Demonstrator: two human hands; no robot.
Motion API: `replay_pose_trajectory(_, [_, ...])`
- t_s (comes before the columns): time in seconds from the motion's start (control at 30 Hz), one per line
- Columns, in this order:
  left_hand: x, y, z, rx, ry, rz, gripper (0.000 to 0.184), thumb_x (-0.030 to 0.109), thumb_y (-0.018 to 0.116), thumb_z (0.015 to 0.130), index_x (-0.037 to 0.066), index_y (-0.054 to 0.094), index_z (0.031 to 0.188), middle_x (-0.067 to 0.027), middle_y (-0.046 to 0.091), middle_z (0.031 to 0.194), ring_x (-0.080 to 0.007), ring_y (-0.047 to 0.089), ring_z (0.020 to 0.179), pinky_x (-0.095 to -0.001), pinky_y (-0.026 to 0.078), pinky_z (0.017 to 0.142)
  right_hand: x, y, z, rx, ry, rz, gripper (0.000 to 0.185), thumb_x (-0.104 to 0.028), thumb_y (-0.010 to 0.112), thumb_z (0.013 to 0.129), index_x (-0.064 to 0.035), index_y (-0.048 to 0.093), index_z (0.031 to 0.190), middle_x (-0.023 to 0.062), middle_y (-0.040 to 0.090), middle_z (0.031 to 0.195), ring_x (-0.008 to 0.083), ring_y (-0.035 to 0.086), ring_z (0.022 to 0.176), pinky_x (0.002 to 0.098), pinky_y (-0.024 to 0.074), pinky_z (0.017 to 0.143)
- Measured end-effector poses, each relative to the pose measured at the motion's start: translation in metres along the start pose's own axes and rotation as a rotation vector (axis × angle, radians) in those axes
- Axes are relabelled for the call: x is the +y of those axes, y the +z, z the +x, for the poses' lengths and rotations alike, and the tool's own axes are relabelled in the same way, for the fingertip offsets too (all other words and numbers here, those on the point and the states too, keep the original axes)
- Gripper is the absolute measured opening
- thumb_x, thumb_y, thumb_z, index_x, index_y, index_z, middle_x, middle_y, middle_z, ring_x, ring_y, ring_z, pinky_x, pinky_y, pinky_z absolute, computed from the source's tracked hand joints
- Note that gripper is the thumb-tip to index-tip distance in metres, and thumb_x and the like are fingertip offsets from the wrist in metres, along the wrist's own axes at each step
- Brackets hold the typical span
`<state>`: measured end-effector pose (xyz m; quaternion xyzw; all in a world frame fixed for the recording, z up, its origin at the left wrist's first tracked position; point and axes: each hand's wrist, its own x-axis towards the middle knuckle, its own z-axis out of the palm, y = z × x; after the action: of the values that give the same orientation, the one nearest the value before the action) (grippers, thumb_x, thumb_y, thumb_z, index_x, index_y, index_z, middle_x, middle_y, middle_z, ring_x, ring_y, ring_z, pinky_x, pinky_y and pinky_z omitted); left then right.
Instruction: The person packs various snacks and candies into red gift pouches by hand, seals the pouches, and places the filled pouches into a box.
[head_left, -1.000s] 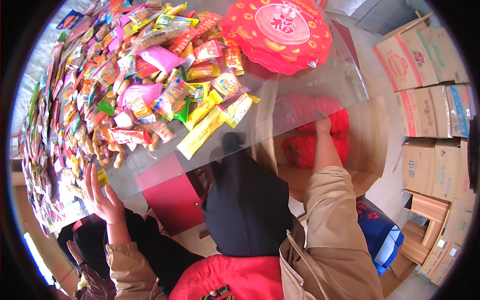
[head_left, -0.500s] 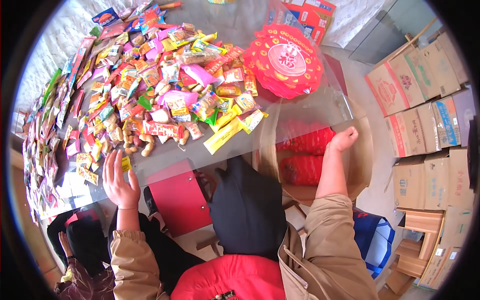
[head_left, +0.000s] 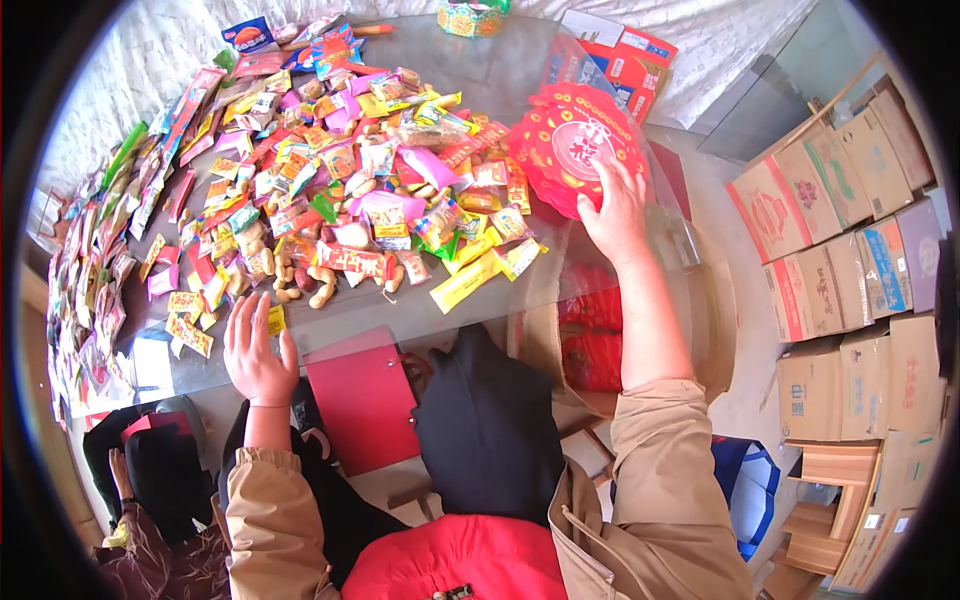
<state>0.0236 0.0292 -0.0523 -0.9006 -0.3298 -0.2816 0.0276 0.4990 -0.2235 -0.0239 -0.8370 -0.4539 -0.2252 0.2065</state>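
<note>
My right hand point(head_left: 612, 208) is on the near right edge of a stack of red bags with scalloped edges and gold coin prints point(head_left: 570, 125). Its fingers are stretched out over the top bag; whether they grip it is not clear. At the near edge of the glass table point(head_left: 420, 285), my left hand point(head_left: 260, 352) lies open with nothing in it. Just beyond the left hand are small yellow snack packets point(head_left: 190, 333). A large heap of wrapped candies and snacks point(head_left: 350, 170), with peanuts point(head_left: 322, 285) among them, covers the table's left and middle.
Below the table's right end stands an open cardboard box point(head_left: 540, 345) with filled red packages point(head_left: 592, 360) inside. Stacked cartons point(head_left: 825, 260) line the right side. A red box point(head_left: 365, 400) sits under the table. Another person's hand point(head_left: 120, 475) shows at lower left.
My right hand has moved from above the cardboard box, where it was closed, up and left onto the red bags, its fingers now extended. My left hand stays at the table edge.
</note>
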Motion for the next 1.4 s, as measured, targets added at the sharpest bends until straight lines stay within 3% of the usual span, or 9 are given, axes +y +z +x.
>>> replay_pose_trajectory(0.33, [0.001,-0.002,0.001,0.006,0.017,0.009,0.056,0.016,0.062,0.084,0.009,0.061,0.140,-0.0129,0.062,0.137,-0.0359,0.055,0.133,-0.0474,0.044,0.111,0.007,0.009,-0.006,0.007,-0.023,0.043,0.028,-0.017,0.071,0.091,-0.0064,0.074,0.116,0.0095,0.074,0.120,0.0267,0.065,0.119,0.0577,0.0349,0.114])
replay_pose_trajectory(0.8, [0.001,-0.001,-0.001,0.009,0.000,0.016,0.056,0.022,0.065,0.083,0.011,0.061,0.138,-0.0119,0.061,0.135,-0.0348,0.054,0.133,-0.0481,0.044,0.110,-0.010,-0.002,-0.008,0.222,-0.099,0.085,0.021,-0.004,0.069,0.087,-0.0099,0.076,0.105,0.0059,0.076,0.111,0.0247,0.067,0.112,0.0513,0.0391,0.112])
replay_pose_trajectory(0.97, [0.002,-0.002,0.000,0.012,-0.013,-0.003,0.056,0.024,0.067,0.083,0.012,0.061,0.137,-0.0107,0.061,0.137,-0.0336,0.053,0.134,-0.0473,0.044,0.109,-0.059,-0.022,0.002,0.467,-0.051,0.325,0.022,0.005,0.067,0.084,-0.0076,0.072,0.101,0.0049,0.075,0.113,0.0259,0.067,0.112,0.0502,0.0382,0.112])
replay_pose_trajectory(1.13, [0.001,-0.007,0.001,0.011,-0.039,-0.078,0.060,0.030,0.070,0.083,0.013,0.060,0.140,-0.0118,0.057,0.141,-0.0344,0.048,0.139,-0.0473,0.040,0.112,-0.159,-0.058,0.001,0.422,-0.208,0.486,0.027,0.011,0.063,0.075,-0.0083,0.070,0.092,0.0052,0.077,0.106,0.0276,0.069,0.106,0.0513,0.0319,0.117])
replay_pose_trajectory(1.17, [-0.002,-0.005,0.000,0.035,-0.040,-0.094,0.060,0.038,0.065,0.087,0.013,0.059,0.141,-0.0126,0.056,0.143,-0.0368,0.047,0.140,-0.0482,0.038,0.114,-0.179,-0.060,-0.002,0.398,-0.270,0.541,0.026,0.011,0.063,0.074,-0.0092,0.070,0.089,0.0049,0.078,0.106,0.0272,0.069,0.106,0.0519,0.0302,0.118])
replay_pose_trajectory(1.2, [0.001,-0.005,0.003,0.122,-0.051,-0.192,0.055,0.050,0.054,0.096,0.010,0.065,0.133,-0.0145,0.057,0.142,-0.0376,0.046,0.141,-0.0495,0.037,0.115,-0.200,-0.061,-0.006,0.372,-0.333,0.596,0.025,0.010,0.064,0.073,-0.0100,0.069,0.087,0.0046,0.078,0.106,0.0269,0.069,0.106,0.0525,0.0285,0.119])
replay_pose_trajectory(1.27, [0.008,-0.012,0.009,0.213,-0.025,-0.368,0.062,0.056,0.041,0.103,0.005,0.070,0.122,-0.0175,0.063,0.131,-0.0395,0.052,0.135,-0.0498,0.041,0.111,-0.237,-0.062,-0.016,0.300,-0.421,0.650,0.022,0.009,0.066,0.074,-0.0116,0.068,0.083,0.0034,0.078,0.105,0.0257,0.070,0.107,0.0541,0.0266,0.120])
replay_pose_trajectory(1.33, [0.013,-0.018,0.007,0.115,-0.024,-0.824,0.069,0.057,0.034,0.106,0.000,0.072,0.114,-0.0212,0.068,0.120,-0.0411,0.058,0.127,-0.0483,0.044,0.106,-0.264,-0.059,-0.029,0.219,-0.489,0.707,0.018,0.004,0.069,0.075,-0.0125,0.066,0.082,0.0024,0.078,0.107,0.0249,0.069,0.107,0.0563,0.0262,0.119])
replay_pose_trajectory(1.4, [0.018,-0.011,-0.012,-0.002,-0.266,-1.285,0.071,0.054,0.028,0.110,-0.004,0.068,0.121,-0.0213,0.071,0.120,-0.0362,0.066,0.115,-0.0476,0.049,0.102,-0.285,-0.052,-0.042,0.159,-0.545,0.748,0.015,0.001,0.071,0.077,-0.0127,0.065,0.079,0.0017,0.078,0.108,0.0246,0.069,0.108,0.0563,0.0268,0.118])
